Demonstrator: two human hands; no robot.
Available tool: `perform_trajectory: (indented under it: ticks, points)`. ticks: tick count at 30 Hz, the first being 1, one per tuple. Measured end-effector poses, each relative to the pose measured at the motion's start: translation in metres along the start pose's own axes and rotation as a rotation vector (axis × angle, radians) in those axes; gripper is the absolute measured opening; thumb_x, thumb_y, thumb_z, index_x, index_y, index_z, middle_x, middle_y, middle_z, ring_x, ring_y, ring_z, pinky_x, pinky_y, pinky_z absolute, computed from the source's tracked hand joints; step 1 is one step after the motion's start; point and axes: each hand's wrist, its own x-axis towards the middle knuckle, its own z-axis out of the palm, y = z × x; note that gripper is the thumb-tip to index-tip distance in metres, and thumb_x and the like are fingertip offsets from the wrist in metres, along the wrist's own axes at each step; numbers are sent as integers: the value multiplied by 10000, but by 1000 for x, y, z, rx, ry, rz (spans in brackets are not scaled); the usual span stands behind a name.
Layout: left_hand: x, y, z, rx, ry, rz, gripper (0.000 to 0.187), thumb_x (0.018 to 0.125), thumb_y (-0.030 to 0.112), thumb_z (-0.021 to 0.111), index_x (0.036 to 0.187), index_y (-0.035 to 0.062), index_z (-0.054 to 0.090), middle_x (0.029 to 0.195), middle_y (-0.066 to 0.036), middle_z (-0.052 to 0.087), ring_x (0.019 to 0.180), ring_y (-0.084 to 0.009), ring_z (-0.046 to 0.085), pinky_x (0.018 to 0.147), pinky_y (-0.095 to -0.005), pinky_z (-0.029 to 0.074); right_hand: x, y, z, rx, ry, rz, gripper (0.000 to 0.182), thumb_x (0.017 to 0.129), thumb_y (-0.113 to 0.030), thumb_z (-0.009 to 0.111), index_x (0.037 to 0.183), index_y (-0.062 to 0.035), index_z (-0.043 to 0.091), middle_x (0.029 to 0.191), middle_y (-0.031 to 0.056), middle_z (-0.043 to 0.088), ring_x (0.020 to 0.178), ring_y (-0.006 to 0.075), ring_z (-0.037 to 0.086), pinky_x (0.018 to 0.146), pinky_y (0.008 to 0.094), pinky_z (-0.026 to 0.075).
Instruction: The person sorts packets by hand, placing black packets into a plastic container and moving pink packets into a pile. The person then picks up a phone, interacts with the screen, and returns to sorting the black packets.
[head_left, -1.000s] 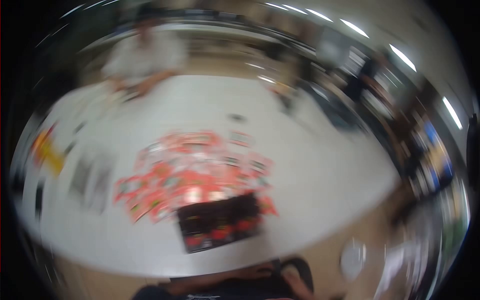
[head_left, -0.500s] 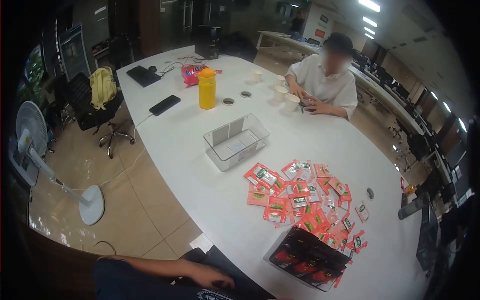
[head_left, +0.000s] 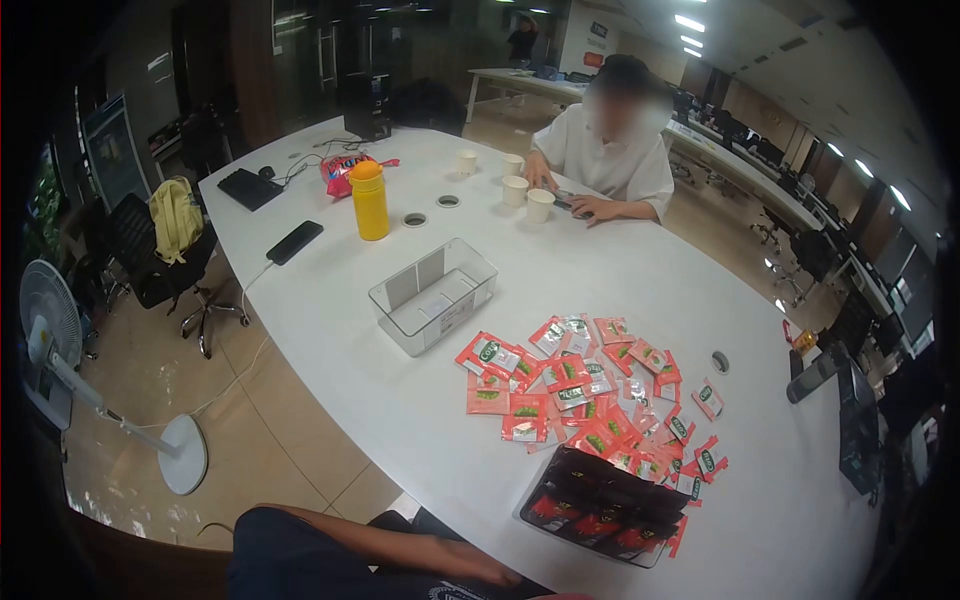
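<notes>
My left hand [head_left: 488, 568] is low in the view, over my lap beside the near table edge; its fingers are blurred and partly hidden. Of my right hand nothing clear shows. Just beyond the edge stands a clear box filled with dark packets [head_left: 600, 510]. Behind it spreads a loose pile of red and white sachets [head_left: 590, 385], some printed with green. A clear plastic bin [head_left: 430, 297] with low dividers stands further left, holding nothing.
A yellow bottle [head_left: 370, 205], phone [head_left: 295, 243] on a cable, pink bag [head_left: 343, 174], black keyboard [head_left: 249, 189] and several paper cups [head_left: 540, 206] are on the white table. Across it sits a person [head_left: 615, 150], hands by the cups. A fan [head_left: 184, 455] stands left.
The view has turned, so the table's things sit further left. My left hand has moved right, toward the table edge. The seated person's hands have moved further apart.
</notes>
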Motion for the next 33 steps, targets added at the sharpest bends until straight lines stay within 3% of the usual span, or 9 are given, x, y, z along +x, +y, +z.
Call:
perform_trajectory:
  ticks: [4, 20, 33]
  points:
    - [39, -2, 6, -129, -29, -22, 398, 1125, 258, 417, 1390, 20, 595, 1414, -160, 619, 1354, -279, 566, 1169, -371, 417, -2, -4, -2, -8, -3, 6, 478, 1030, -393, 651, 1312, -9, 682, 1254, 170, 716, 1153, 297, 661, 1018, 379, 494]
    - [138, 34, 52, -165, -185, 3, 411, 1129, 238, 436, 1469, 32, 543, 1485, -160, 581, 1404, -281, 528, 1197, -369, 387, -11, -18, -21, -27, -66, -15, 420, 994, -364, 710, 1242, -26, 733, 1176, 164, 744, 1070, 312, 683, 951, 378, 520]
    - [75, 69, -10, -3, -148, -163, 442, 1133, 221, 452, 1533, 41, 500, 1542, -160, 550, 1445, -283, 498, 1220, -366, 362, -49, -27, -49, -100, -192, -23, 373, 964, -341, 758, 1185, -41, 775, 1112, 160, 767, 1003, 323, 702, 896, 378, 540]
